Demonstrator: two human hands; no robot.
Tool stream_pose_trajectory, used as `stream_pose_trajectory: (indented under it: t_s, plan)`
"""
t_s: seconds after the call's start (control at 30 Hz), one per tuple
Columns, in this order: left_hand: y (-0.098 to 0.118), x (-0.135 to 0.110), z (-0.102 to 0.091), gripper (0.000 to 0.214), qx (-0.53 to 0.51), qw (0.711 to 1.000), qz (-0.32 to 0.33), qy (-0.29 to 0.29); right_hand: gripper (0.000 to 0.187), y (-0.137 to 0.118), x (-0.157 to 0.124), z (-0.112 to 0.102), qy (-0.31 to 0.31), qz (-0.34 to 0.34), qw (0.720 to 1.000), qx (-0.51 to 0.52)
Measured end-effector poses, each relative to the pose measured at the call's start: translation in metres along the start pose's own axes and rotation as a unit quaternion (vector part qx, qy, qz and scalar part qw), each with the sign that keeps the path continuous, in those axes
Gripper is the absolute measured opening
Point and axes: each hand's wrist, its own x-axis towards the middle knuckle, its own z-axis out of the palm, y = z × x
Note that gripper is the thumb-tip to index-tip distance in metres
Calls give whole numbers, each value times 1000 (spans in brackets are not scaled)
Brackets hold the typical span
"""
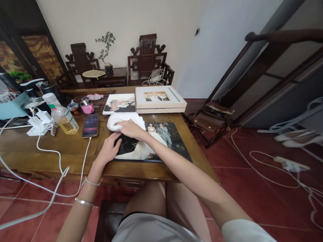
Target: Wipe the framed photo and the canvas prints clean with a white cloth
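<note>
A large wedding photo panel [176, 138] lies flat near the table's front edge. My right hand [131, 129] presses a bunched white cloth [124, 120] onto its upper left part, fingers closed over the cloth. At the panel's left edge rests my left hand [110, 148], fingers stretched out and thumb apart, steadying that side. Its fingertips are close to the cloth. Hand and cloth hide the panel's upper left corner.
Behind the panel sit a smaller photo [119, 104] and white picture frames [162, 105]. To the left are a charging phone [90, 126], an oil-coloured bottle [67, 121], a pink mug [87, 107] and a power strip [40, 124]. White cables [60, 152] hang over the front edge.
</note>
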Motion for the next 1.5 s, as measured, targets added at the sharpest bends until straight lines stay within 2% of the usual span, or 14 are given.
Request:
stream_pose_trajectory:
  t_s: [0.13,0.3,0.43,0.5,0.6,0.73,0.8,0.87,0.93,1.07,1.2,1.27,1.37,1.5]
  plan:
    - [1,-1,1,40,-13,1000,-6,-8,49,35,-41,-9,16,34,999,5]
    - [0,-1,2,42,-20,1000,-9,-10,44,95,-101,-28,74,121,990,-9]
    - [1,-1,1,41,-23,1000,-11,-6,44,112,-132,-33,93,137,985,-46]
    - [1,-1,0,41,-24,1000,-12,-5,44,102,-148,-29,91,99,989,-65]
    - [2,-1,0,41,-22,1000,-13,-6,45,64,-179,-22,74,40,994,-75]
    - [0,0,0,41,-24,1000,-15,-4,50,6,-222,-21,9,-28,999,-46]
    - [0,0,-1,40,-27,1000,-13,-4,52,-9,-235,-24,-26,-52,998,-24]
    - [1,0,-1,41,-26,1000,-11,-7,52,-8,-237,-27,-39,-63,997,-8]
    - [1,0,-2,41,-21,1000,-9,-8,50,10,-228,-29,-22,-50,998,2]
    - [2,0,-4,42,-13,1000,-8,-11,41,66,-186,-35,39,27,999,9]
    - [3,0,-5,41,-14,1000,-11,-13,41,108,-140,-46,52,110,993,7]
    - [4,0,-5,41,-15,1000,-14,-13,42,115,-125,-51,58,145,988,-4]
    - [4,0,-6,40,-16,1000,-20,-14,43,114,-119,-51,65,146,987,-34]
    - [4,1,-5,40,-18,1000,-19,-14,47,92,-147,-39,57,104,990,-76]
